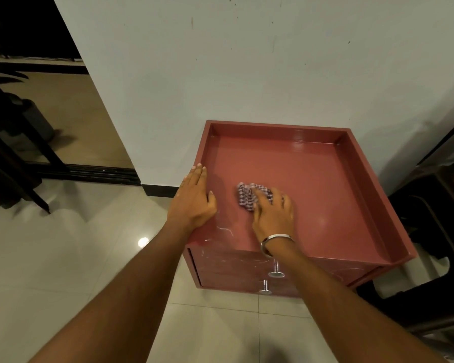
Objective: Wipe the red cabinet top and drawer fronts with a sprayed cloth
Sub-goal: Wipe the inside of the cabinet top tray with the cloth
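**Cloth pressed flat on the glossy cabinet top**

The red cabinet has a smooth, shiny tray-like top with a raised lip on three sides and an open front edge. The right hand lies spread over a bunched checked cloth near the front left. The left hand rests flat, fingers straight, on the left lip. Two round metal knobs jut from the streaked drawer fronts. Most of the top lies bare toward the wall.

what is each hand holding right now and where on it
The right hand presses flat on the near part of the cloth, not gripping it. The left hand holds nothing; it rests on the cabinet's left rim.
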Demonstrator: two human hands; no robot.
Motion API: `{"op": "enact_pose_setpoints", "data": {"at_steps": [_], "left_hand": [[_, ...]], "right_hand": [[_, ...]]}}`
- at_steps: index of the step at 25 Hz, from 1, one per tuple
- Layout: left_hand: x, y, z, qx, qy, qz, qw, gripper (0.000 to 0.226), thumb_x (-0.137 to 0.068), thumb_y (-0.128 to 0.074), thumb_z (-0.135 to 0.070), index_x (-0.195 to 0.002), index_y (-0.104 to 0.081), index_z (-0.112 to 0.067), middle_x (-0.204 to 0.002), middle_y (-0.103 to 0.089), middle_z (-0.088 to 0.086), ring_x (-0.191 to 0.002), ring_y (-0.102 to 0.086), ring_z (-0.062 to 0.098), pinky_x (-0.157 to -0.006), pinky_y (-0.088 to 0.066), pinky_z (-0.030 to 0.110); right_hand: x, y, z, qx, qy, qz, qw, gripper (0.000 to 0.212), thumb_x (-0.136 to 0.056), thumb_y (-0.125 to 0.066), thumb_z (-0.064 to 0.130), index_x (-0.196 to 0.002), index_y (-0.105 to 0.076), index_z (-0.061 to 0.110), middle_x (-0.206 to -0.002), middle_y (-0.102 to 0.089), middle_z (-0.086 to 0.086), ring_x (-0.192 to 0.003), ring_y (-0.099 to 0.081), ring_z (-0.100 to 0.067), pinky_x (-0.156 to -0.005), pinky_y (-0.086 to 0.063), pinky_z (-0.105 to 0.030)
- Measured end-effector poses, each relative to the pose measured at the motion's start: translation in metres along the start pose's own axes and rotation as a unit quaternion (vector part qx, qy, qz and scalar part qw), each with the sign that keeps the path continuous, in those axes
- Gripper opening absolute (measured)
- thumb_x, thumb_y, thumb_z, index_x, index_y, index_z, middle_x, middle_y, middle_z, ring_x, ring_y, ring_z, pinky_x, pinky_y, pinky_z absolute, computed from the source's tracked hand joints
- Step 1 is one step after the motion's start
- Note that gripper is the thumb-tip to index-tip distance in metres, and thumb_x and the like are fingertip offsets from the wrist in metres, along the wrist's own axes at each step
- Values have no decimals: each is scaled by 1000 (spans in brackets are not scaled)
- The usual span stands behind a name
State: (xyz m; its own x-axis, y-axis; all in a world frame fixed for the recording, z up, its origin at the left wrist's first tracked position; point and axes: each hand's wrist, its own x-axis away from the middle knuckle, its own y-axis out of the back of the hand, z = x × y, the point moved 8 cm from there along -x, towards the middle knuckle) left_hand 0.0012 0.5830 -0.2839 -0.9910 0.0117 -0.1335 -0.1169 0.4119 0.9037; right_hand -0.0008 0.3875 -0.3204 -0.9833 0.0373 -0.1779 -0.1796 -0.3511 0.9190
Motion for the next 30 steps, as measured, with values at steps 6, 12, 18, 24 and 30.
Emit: {"op": "enact_pose_setpoints", "data": {"at_steps": [6, 12, 18, 24, 30], "left_hand": [[-2, 0, 2, 26, 10, 1, 1000, 65, -97, -37, -28, -155, -15, -7, -163, -10, 7, -151, -6, 17, -123, -10, 36], [-3, -1, 3, 43, 15, 7, 999, 73, -88, -27, -36, -154, -17, -6, -163, -12, 8, -150, -7, 17, -123, -10, 36], [-5, -3, 6, 73, 22, 5, 997, 63, -97, -29, -32, -154, -19, -7, -163, -13, 6, -150, -8, 16, -123, -10, 36], [-4, -3, 4, 71, 22, 9, 997, 62, -99, -29, -34, -154, -18, -8, -163, -12, 5, -150, -6, 15, -123, -9, 35], [-2, -2, 4, 52, 26, 9, 998, 58, -103, -31, -32, -154, -17, -9, -163, -12, 5, -150, -7, 16, -123, -9, 35]], "right_hand": [[-14, 0, -10, -6, -50, -24, 998, 41, -92, -45, 24, -132, -50, 35, -148, -36, -4, -134, -26, -35, -113, -25, -49], [1, -27, 78, -58, 39, 35, 997, 41, -89, -49, 33, -130, -49, 37, -147, -36, -2, -135, -26, -35, -109, -26, -49], [-9, -35, 104, -13, 64, 73, 995, 35, -85, -52, 36, -120, -48, 33, -132, -41, 1, -118, -37, -31, -94, -33, -45], [20, -23, 105, -31, 110, 67, 991, 49, -84, -54, 34, -132, -46, 27, -129, -44, -1, -114, -40, -30, -88, -35, -41], [61, -22, 103, -41, 141, 84, 986, 31, -87, -53, 44, -117, -58, 36, -130, -46, 0, -123, -35, -28, -99, -34, -44]]}}
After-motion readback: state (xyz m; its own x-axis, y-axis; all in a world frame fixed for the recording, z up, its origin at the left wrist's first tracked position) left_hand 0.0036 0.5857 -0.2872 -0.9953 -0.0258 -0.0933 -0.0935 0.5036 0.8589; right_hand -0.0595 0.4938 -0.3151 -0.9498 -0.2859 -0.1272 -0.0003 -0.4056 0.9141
